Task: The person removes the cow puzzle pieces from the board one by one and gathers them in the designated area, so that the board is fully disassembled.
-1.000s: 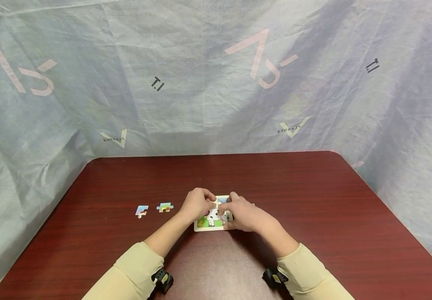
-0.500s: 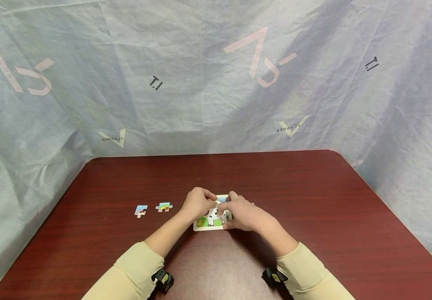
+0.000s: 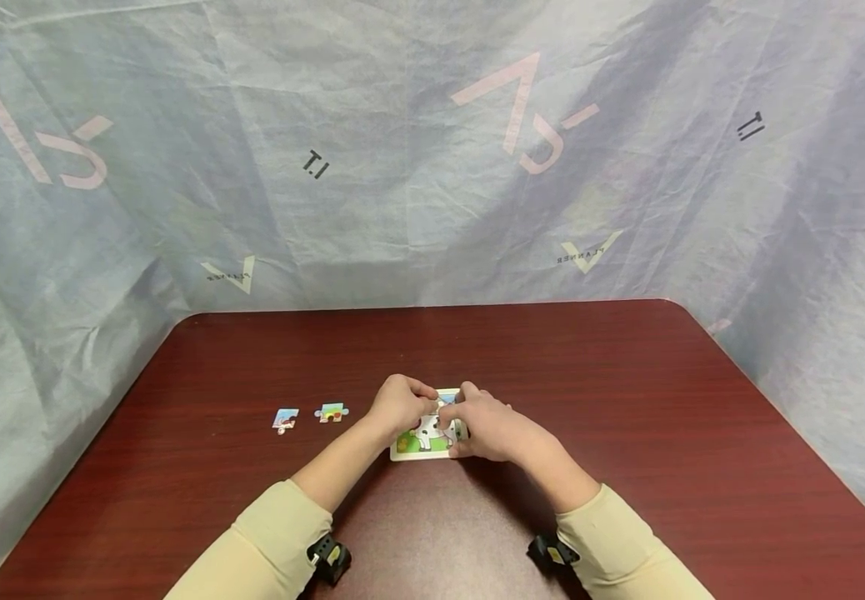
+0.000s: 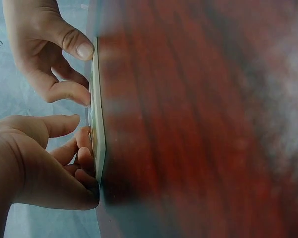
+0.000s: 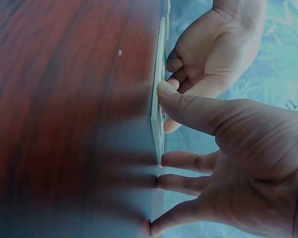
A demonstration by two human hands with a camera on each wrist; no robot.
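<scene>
A small framed jigsaw puzzle point(image 3: 425, 444) with a cow picture lies on the table under both hands. My left hand point(image 3: 401, 405) reaches over its upper left part, thumb and forefinger close together at a puzzle piece point(image 4: 92, 133) near the far edge; the fingers hide most of that piece. My right hand point(image 3: 487, 423) holds the puzzle's right side, its thumb point(image 5: 170, 94) at the near edge. In the right wrist view its other fingers point(image 5: 186, 161) spread past the far side, some tips down on the table.
Two loose puzzle pieces lie left of the hands: one with a blue top point(image 3: 285, 420) and a green-and-blue one point(image 3: 332, 412). The dark red table point(image 3: 590, 358) ends at a hanging grey cloth point(image 3: 402, 208) behind it.
The left fingers have shifted slightly right over the puzzle, covering more of the pale piece. The right hand and both loose pieces stay put.
</scene>
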